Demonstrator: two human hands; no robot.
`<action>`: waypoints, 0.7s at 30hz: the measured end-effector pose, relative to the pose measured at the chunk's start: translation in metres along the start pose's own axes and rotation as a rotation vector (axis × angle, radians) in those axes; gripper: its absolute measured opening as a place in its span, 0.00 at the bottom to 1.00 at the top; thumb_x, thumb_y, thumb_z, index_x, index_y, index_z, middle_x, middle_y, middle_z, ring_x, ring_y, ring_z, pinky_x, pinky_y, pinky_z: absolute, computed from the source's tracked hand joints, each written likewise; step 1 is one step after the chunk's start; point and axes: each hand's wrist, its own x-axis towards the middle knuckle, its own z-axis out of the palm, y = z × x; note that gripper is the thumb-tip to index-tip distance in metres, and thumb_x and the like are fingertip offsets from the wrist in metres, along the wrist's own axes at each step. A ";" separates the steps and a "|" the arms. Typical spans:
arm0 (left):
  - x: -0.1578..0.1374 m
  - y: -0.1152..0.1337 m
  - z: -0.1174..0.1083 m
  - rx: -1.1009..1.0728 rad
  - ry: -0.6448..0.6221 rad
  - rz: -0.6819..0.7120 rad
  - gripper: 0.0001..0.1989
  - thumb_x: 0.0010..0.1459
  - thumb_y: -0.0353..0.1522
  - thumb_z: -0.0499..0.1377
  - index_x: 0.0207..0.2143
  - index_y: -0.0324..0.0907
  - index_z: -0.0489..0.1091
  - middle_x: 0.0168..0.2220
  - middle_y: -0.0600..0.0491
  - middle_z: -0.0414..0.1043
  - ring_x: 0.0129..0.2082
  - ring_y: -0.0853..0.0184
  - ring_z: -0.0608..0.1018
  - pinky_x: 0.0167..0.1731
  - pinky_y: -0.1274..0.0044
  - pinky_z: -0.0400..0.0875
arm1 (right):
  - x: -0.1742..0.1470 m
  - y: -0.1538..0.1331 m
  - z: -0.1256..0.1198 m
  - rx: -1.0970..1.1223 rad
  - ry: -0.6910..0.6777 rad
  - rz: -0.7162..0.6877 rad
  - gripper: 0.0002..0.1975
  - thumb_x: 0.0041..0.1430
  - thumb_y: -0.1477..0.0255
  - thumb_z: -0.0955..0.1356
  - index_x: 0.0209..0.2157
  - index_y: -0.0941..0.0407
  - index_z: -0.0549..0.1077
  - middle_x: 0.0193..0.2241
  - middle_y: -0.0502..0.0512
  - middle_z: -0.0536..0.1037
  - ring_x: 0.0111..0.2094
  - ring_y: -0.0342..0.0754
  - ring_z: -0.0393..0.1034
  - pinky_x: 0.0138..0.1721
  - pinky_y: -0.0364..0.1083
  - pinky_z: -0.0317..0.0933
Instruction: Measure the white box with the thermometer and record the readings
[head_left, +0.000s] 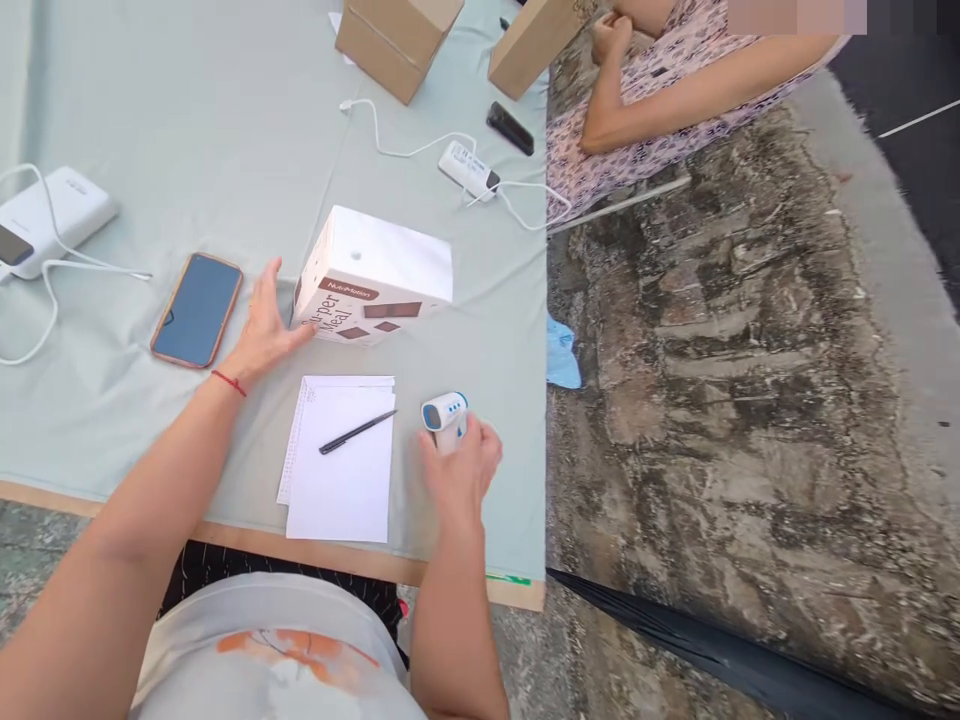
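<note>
My left hand is at the left side of a white NutriMation box. Its fingers are spread, and the thumb appears to touch the box's lower left edge. My right hand is closed around the handle of a white and blue infrared thermometer, whose small screen faces me. Sheets of white paper lie between my forearms, with a black pen slanting across them. Left of my left hand lies a phone in an orange-brown case, its screen dark.
A white power bank with a cable is at the far left. Behind the box lie another white device with cables, a black object and cardboard boxes. Another person's arm is beyond the table's right edge, above rough ground.
</note>
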 end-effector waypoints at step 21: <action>-0.001 0.039 -0.010 0.125 -0.235 -0.110 0.31 0.63 0.52 0.53 0.59 0.40 0.64 0.46 0.48 0.76 0.44 0.58 0.75 0.56 0.64 0.59 | -0.007 -0.116 0.026 1.116 -0.475 0.187 0.19 0.53 0.53 0.71 0.30 0.55 0.70 0.23 0.46 0.68 0.26 0.42 0.61 0.29 0.43 0.57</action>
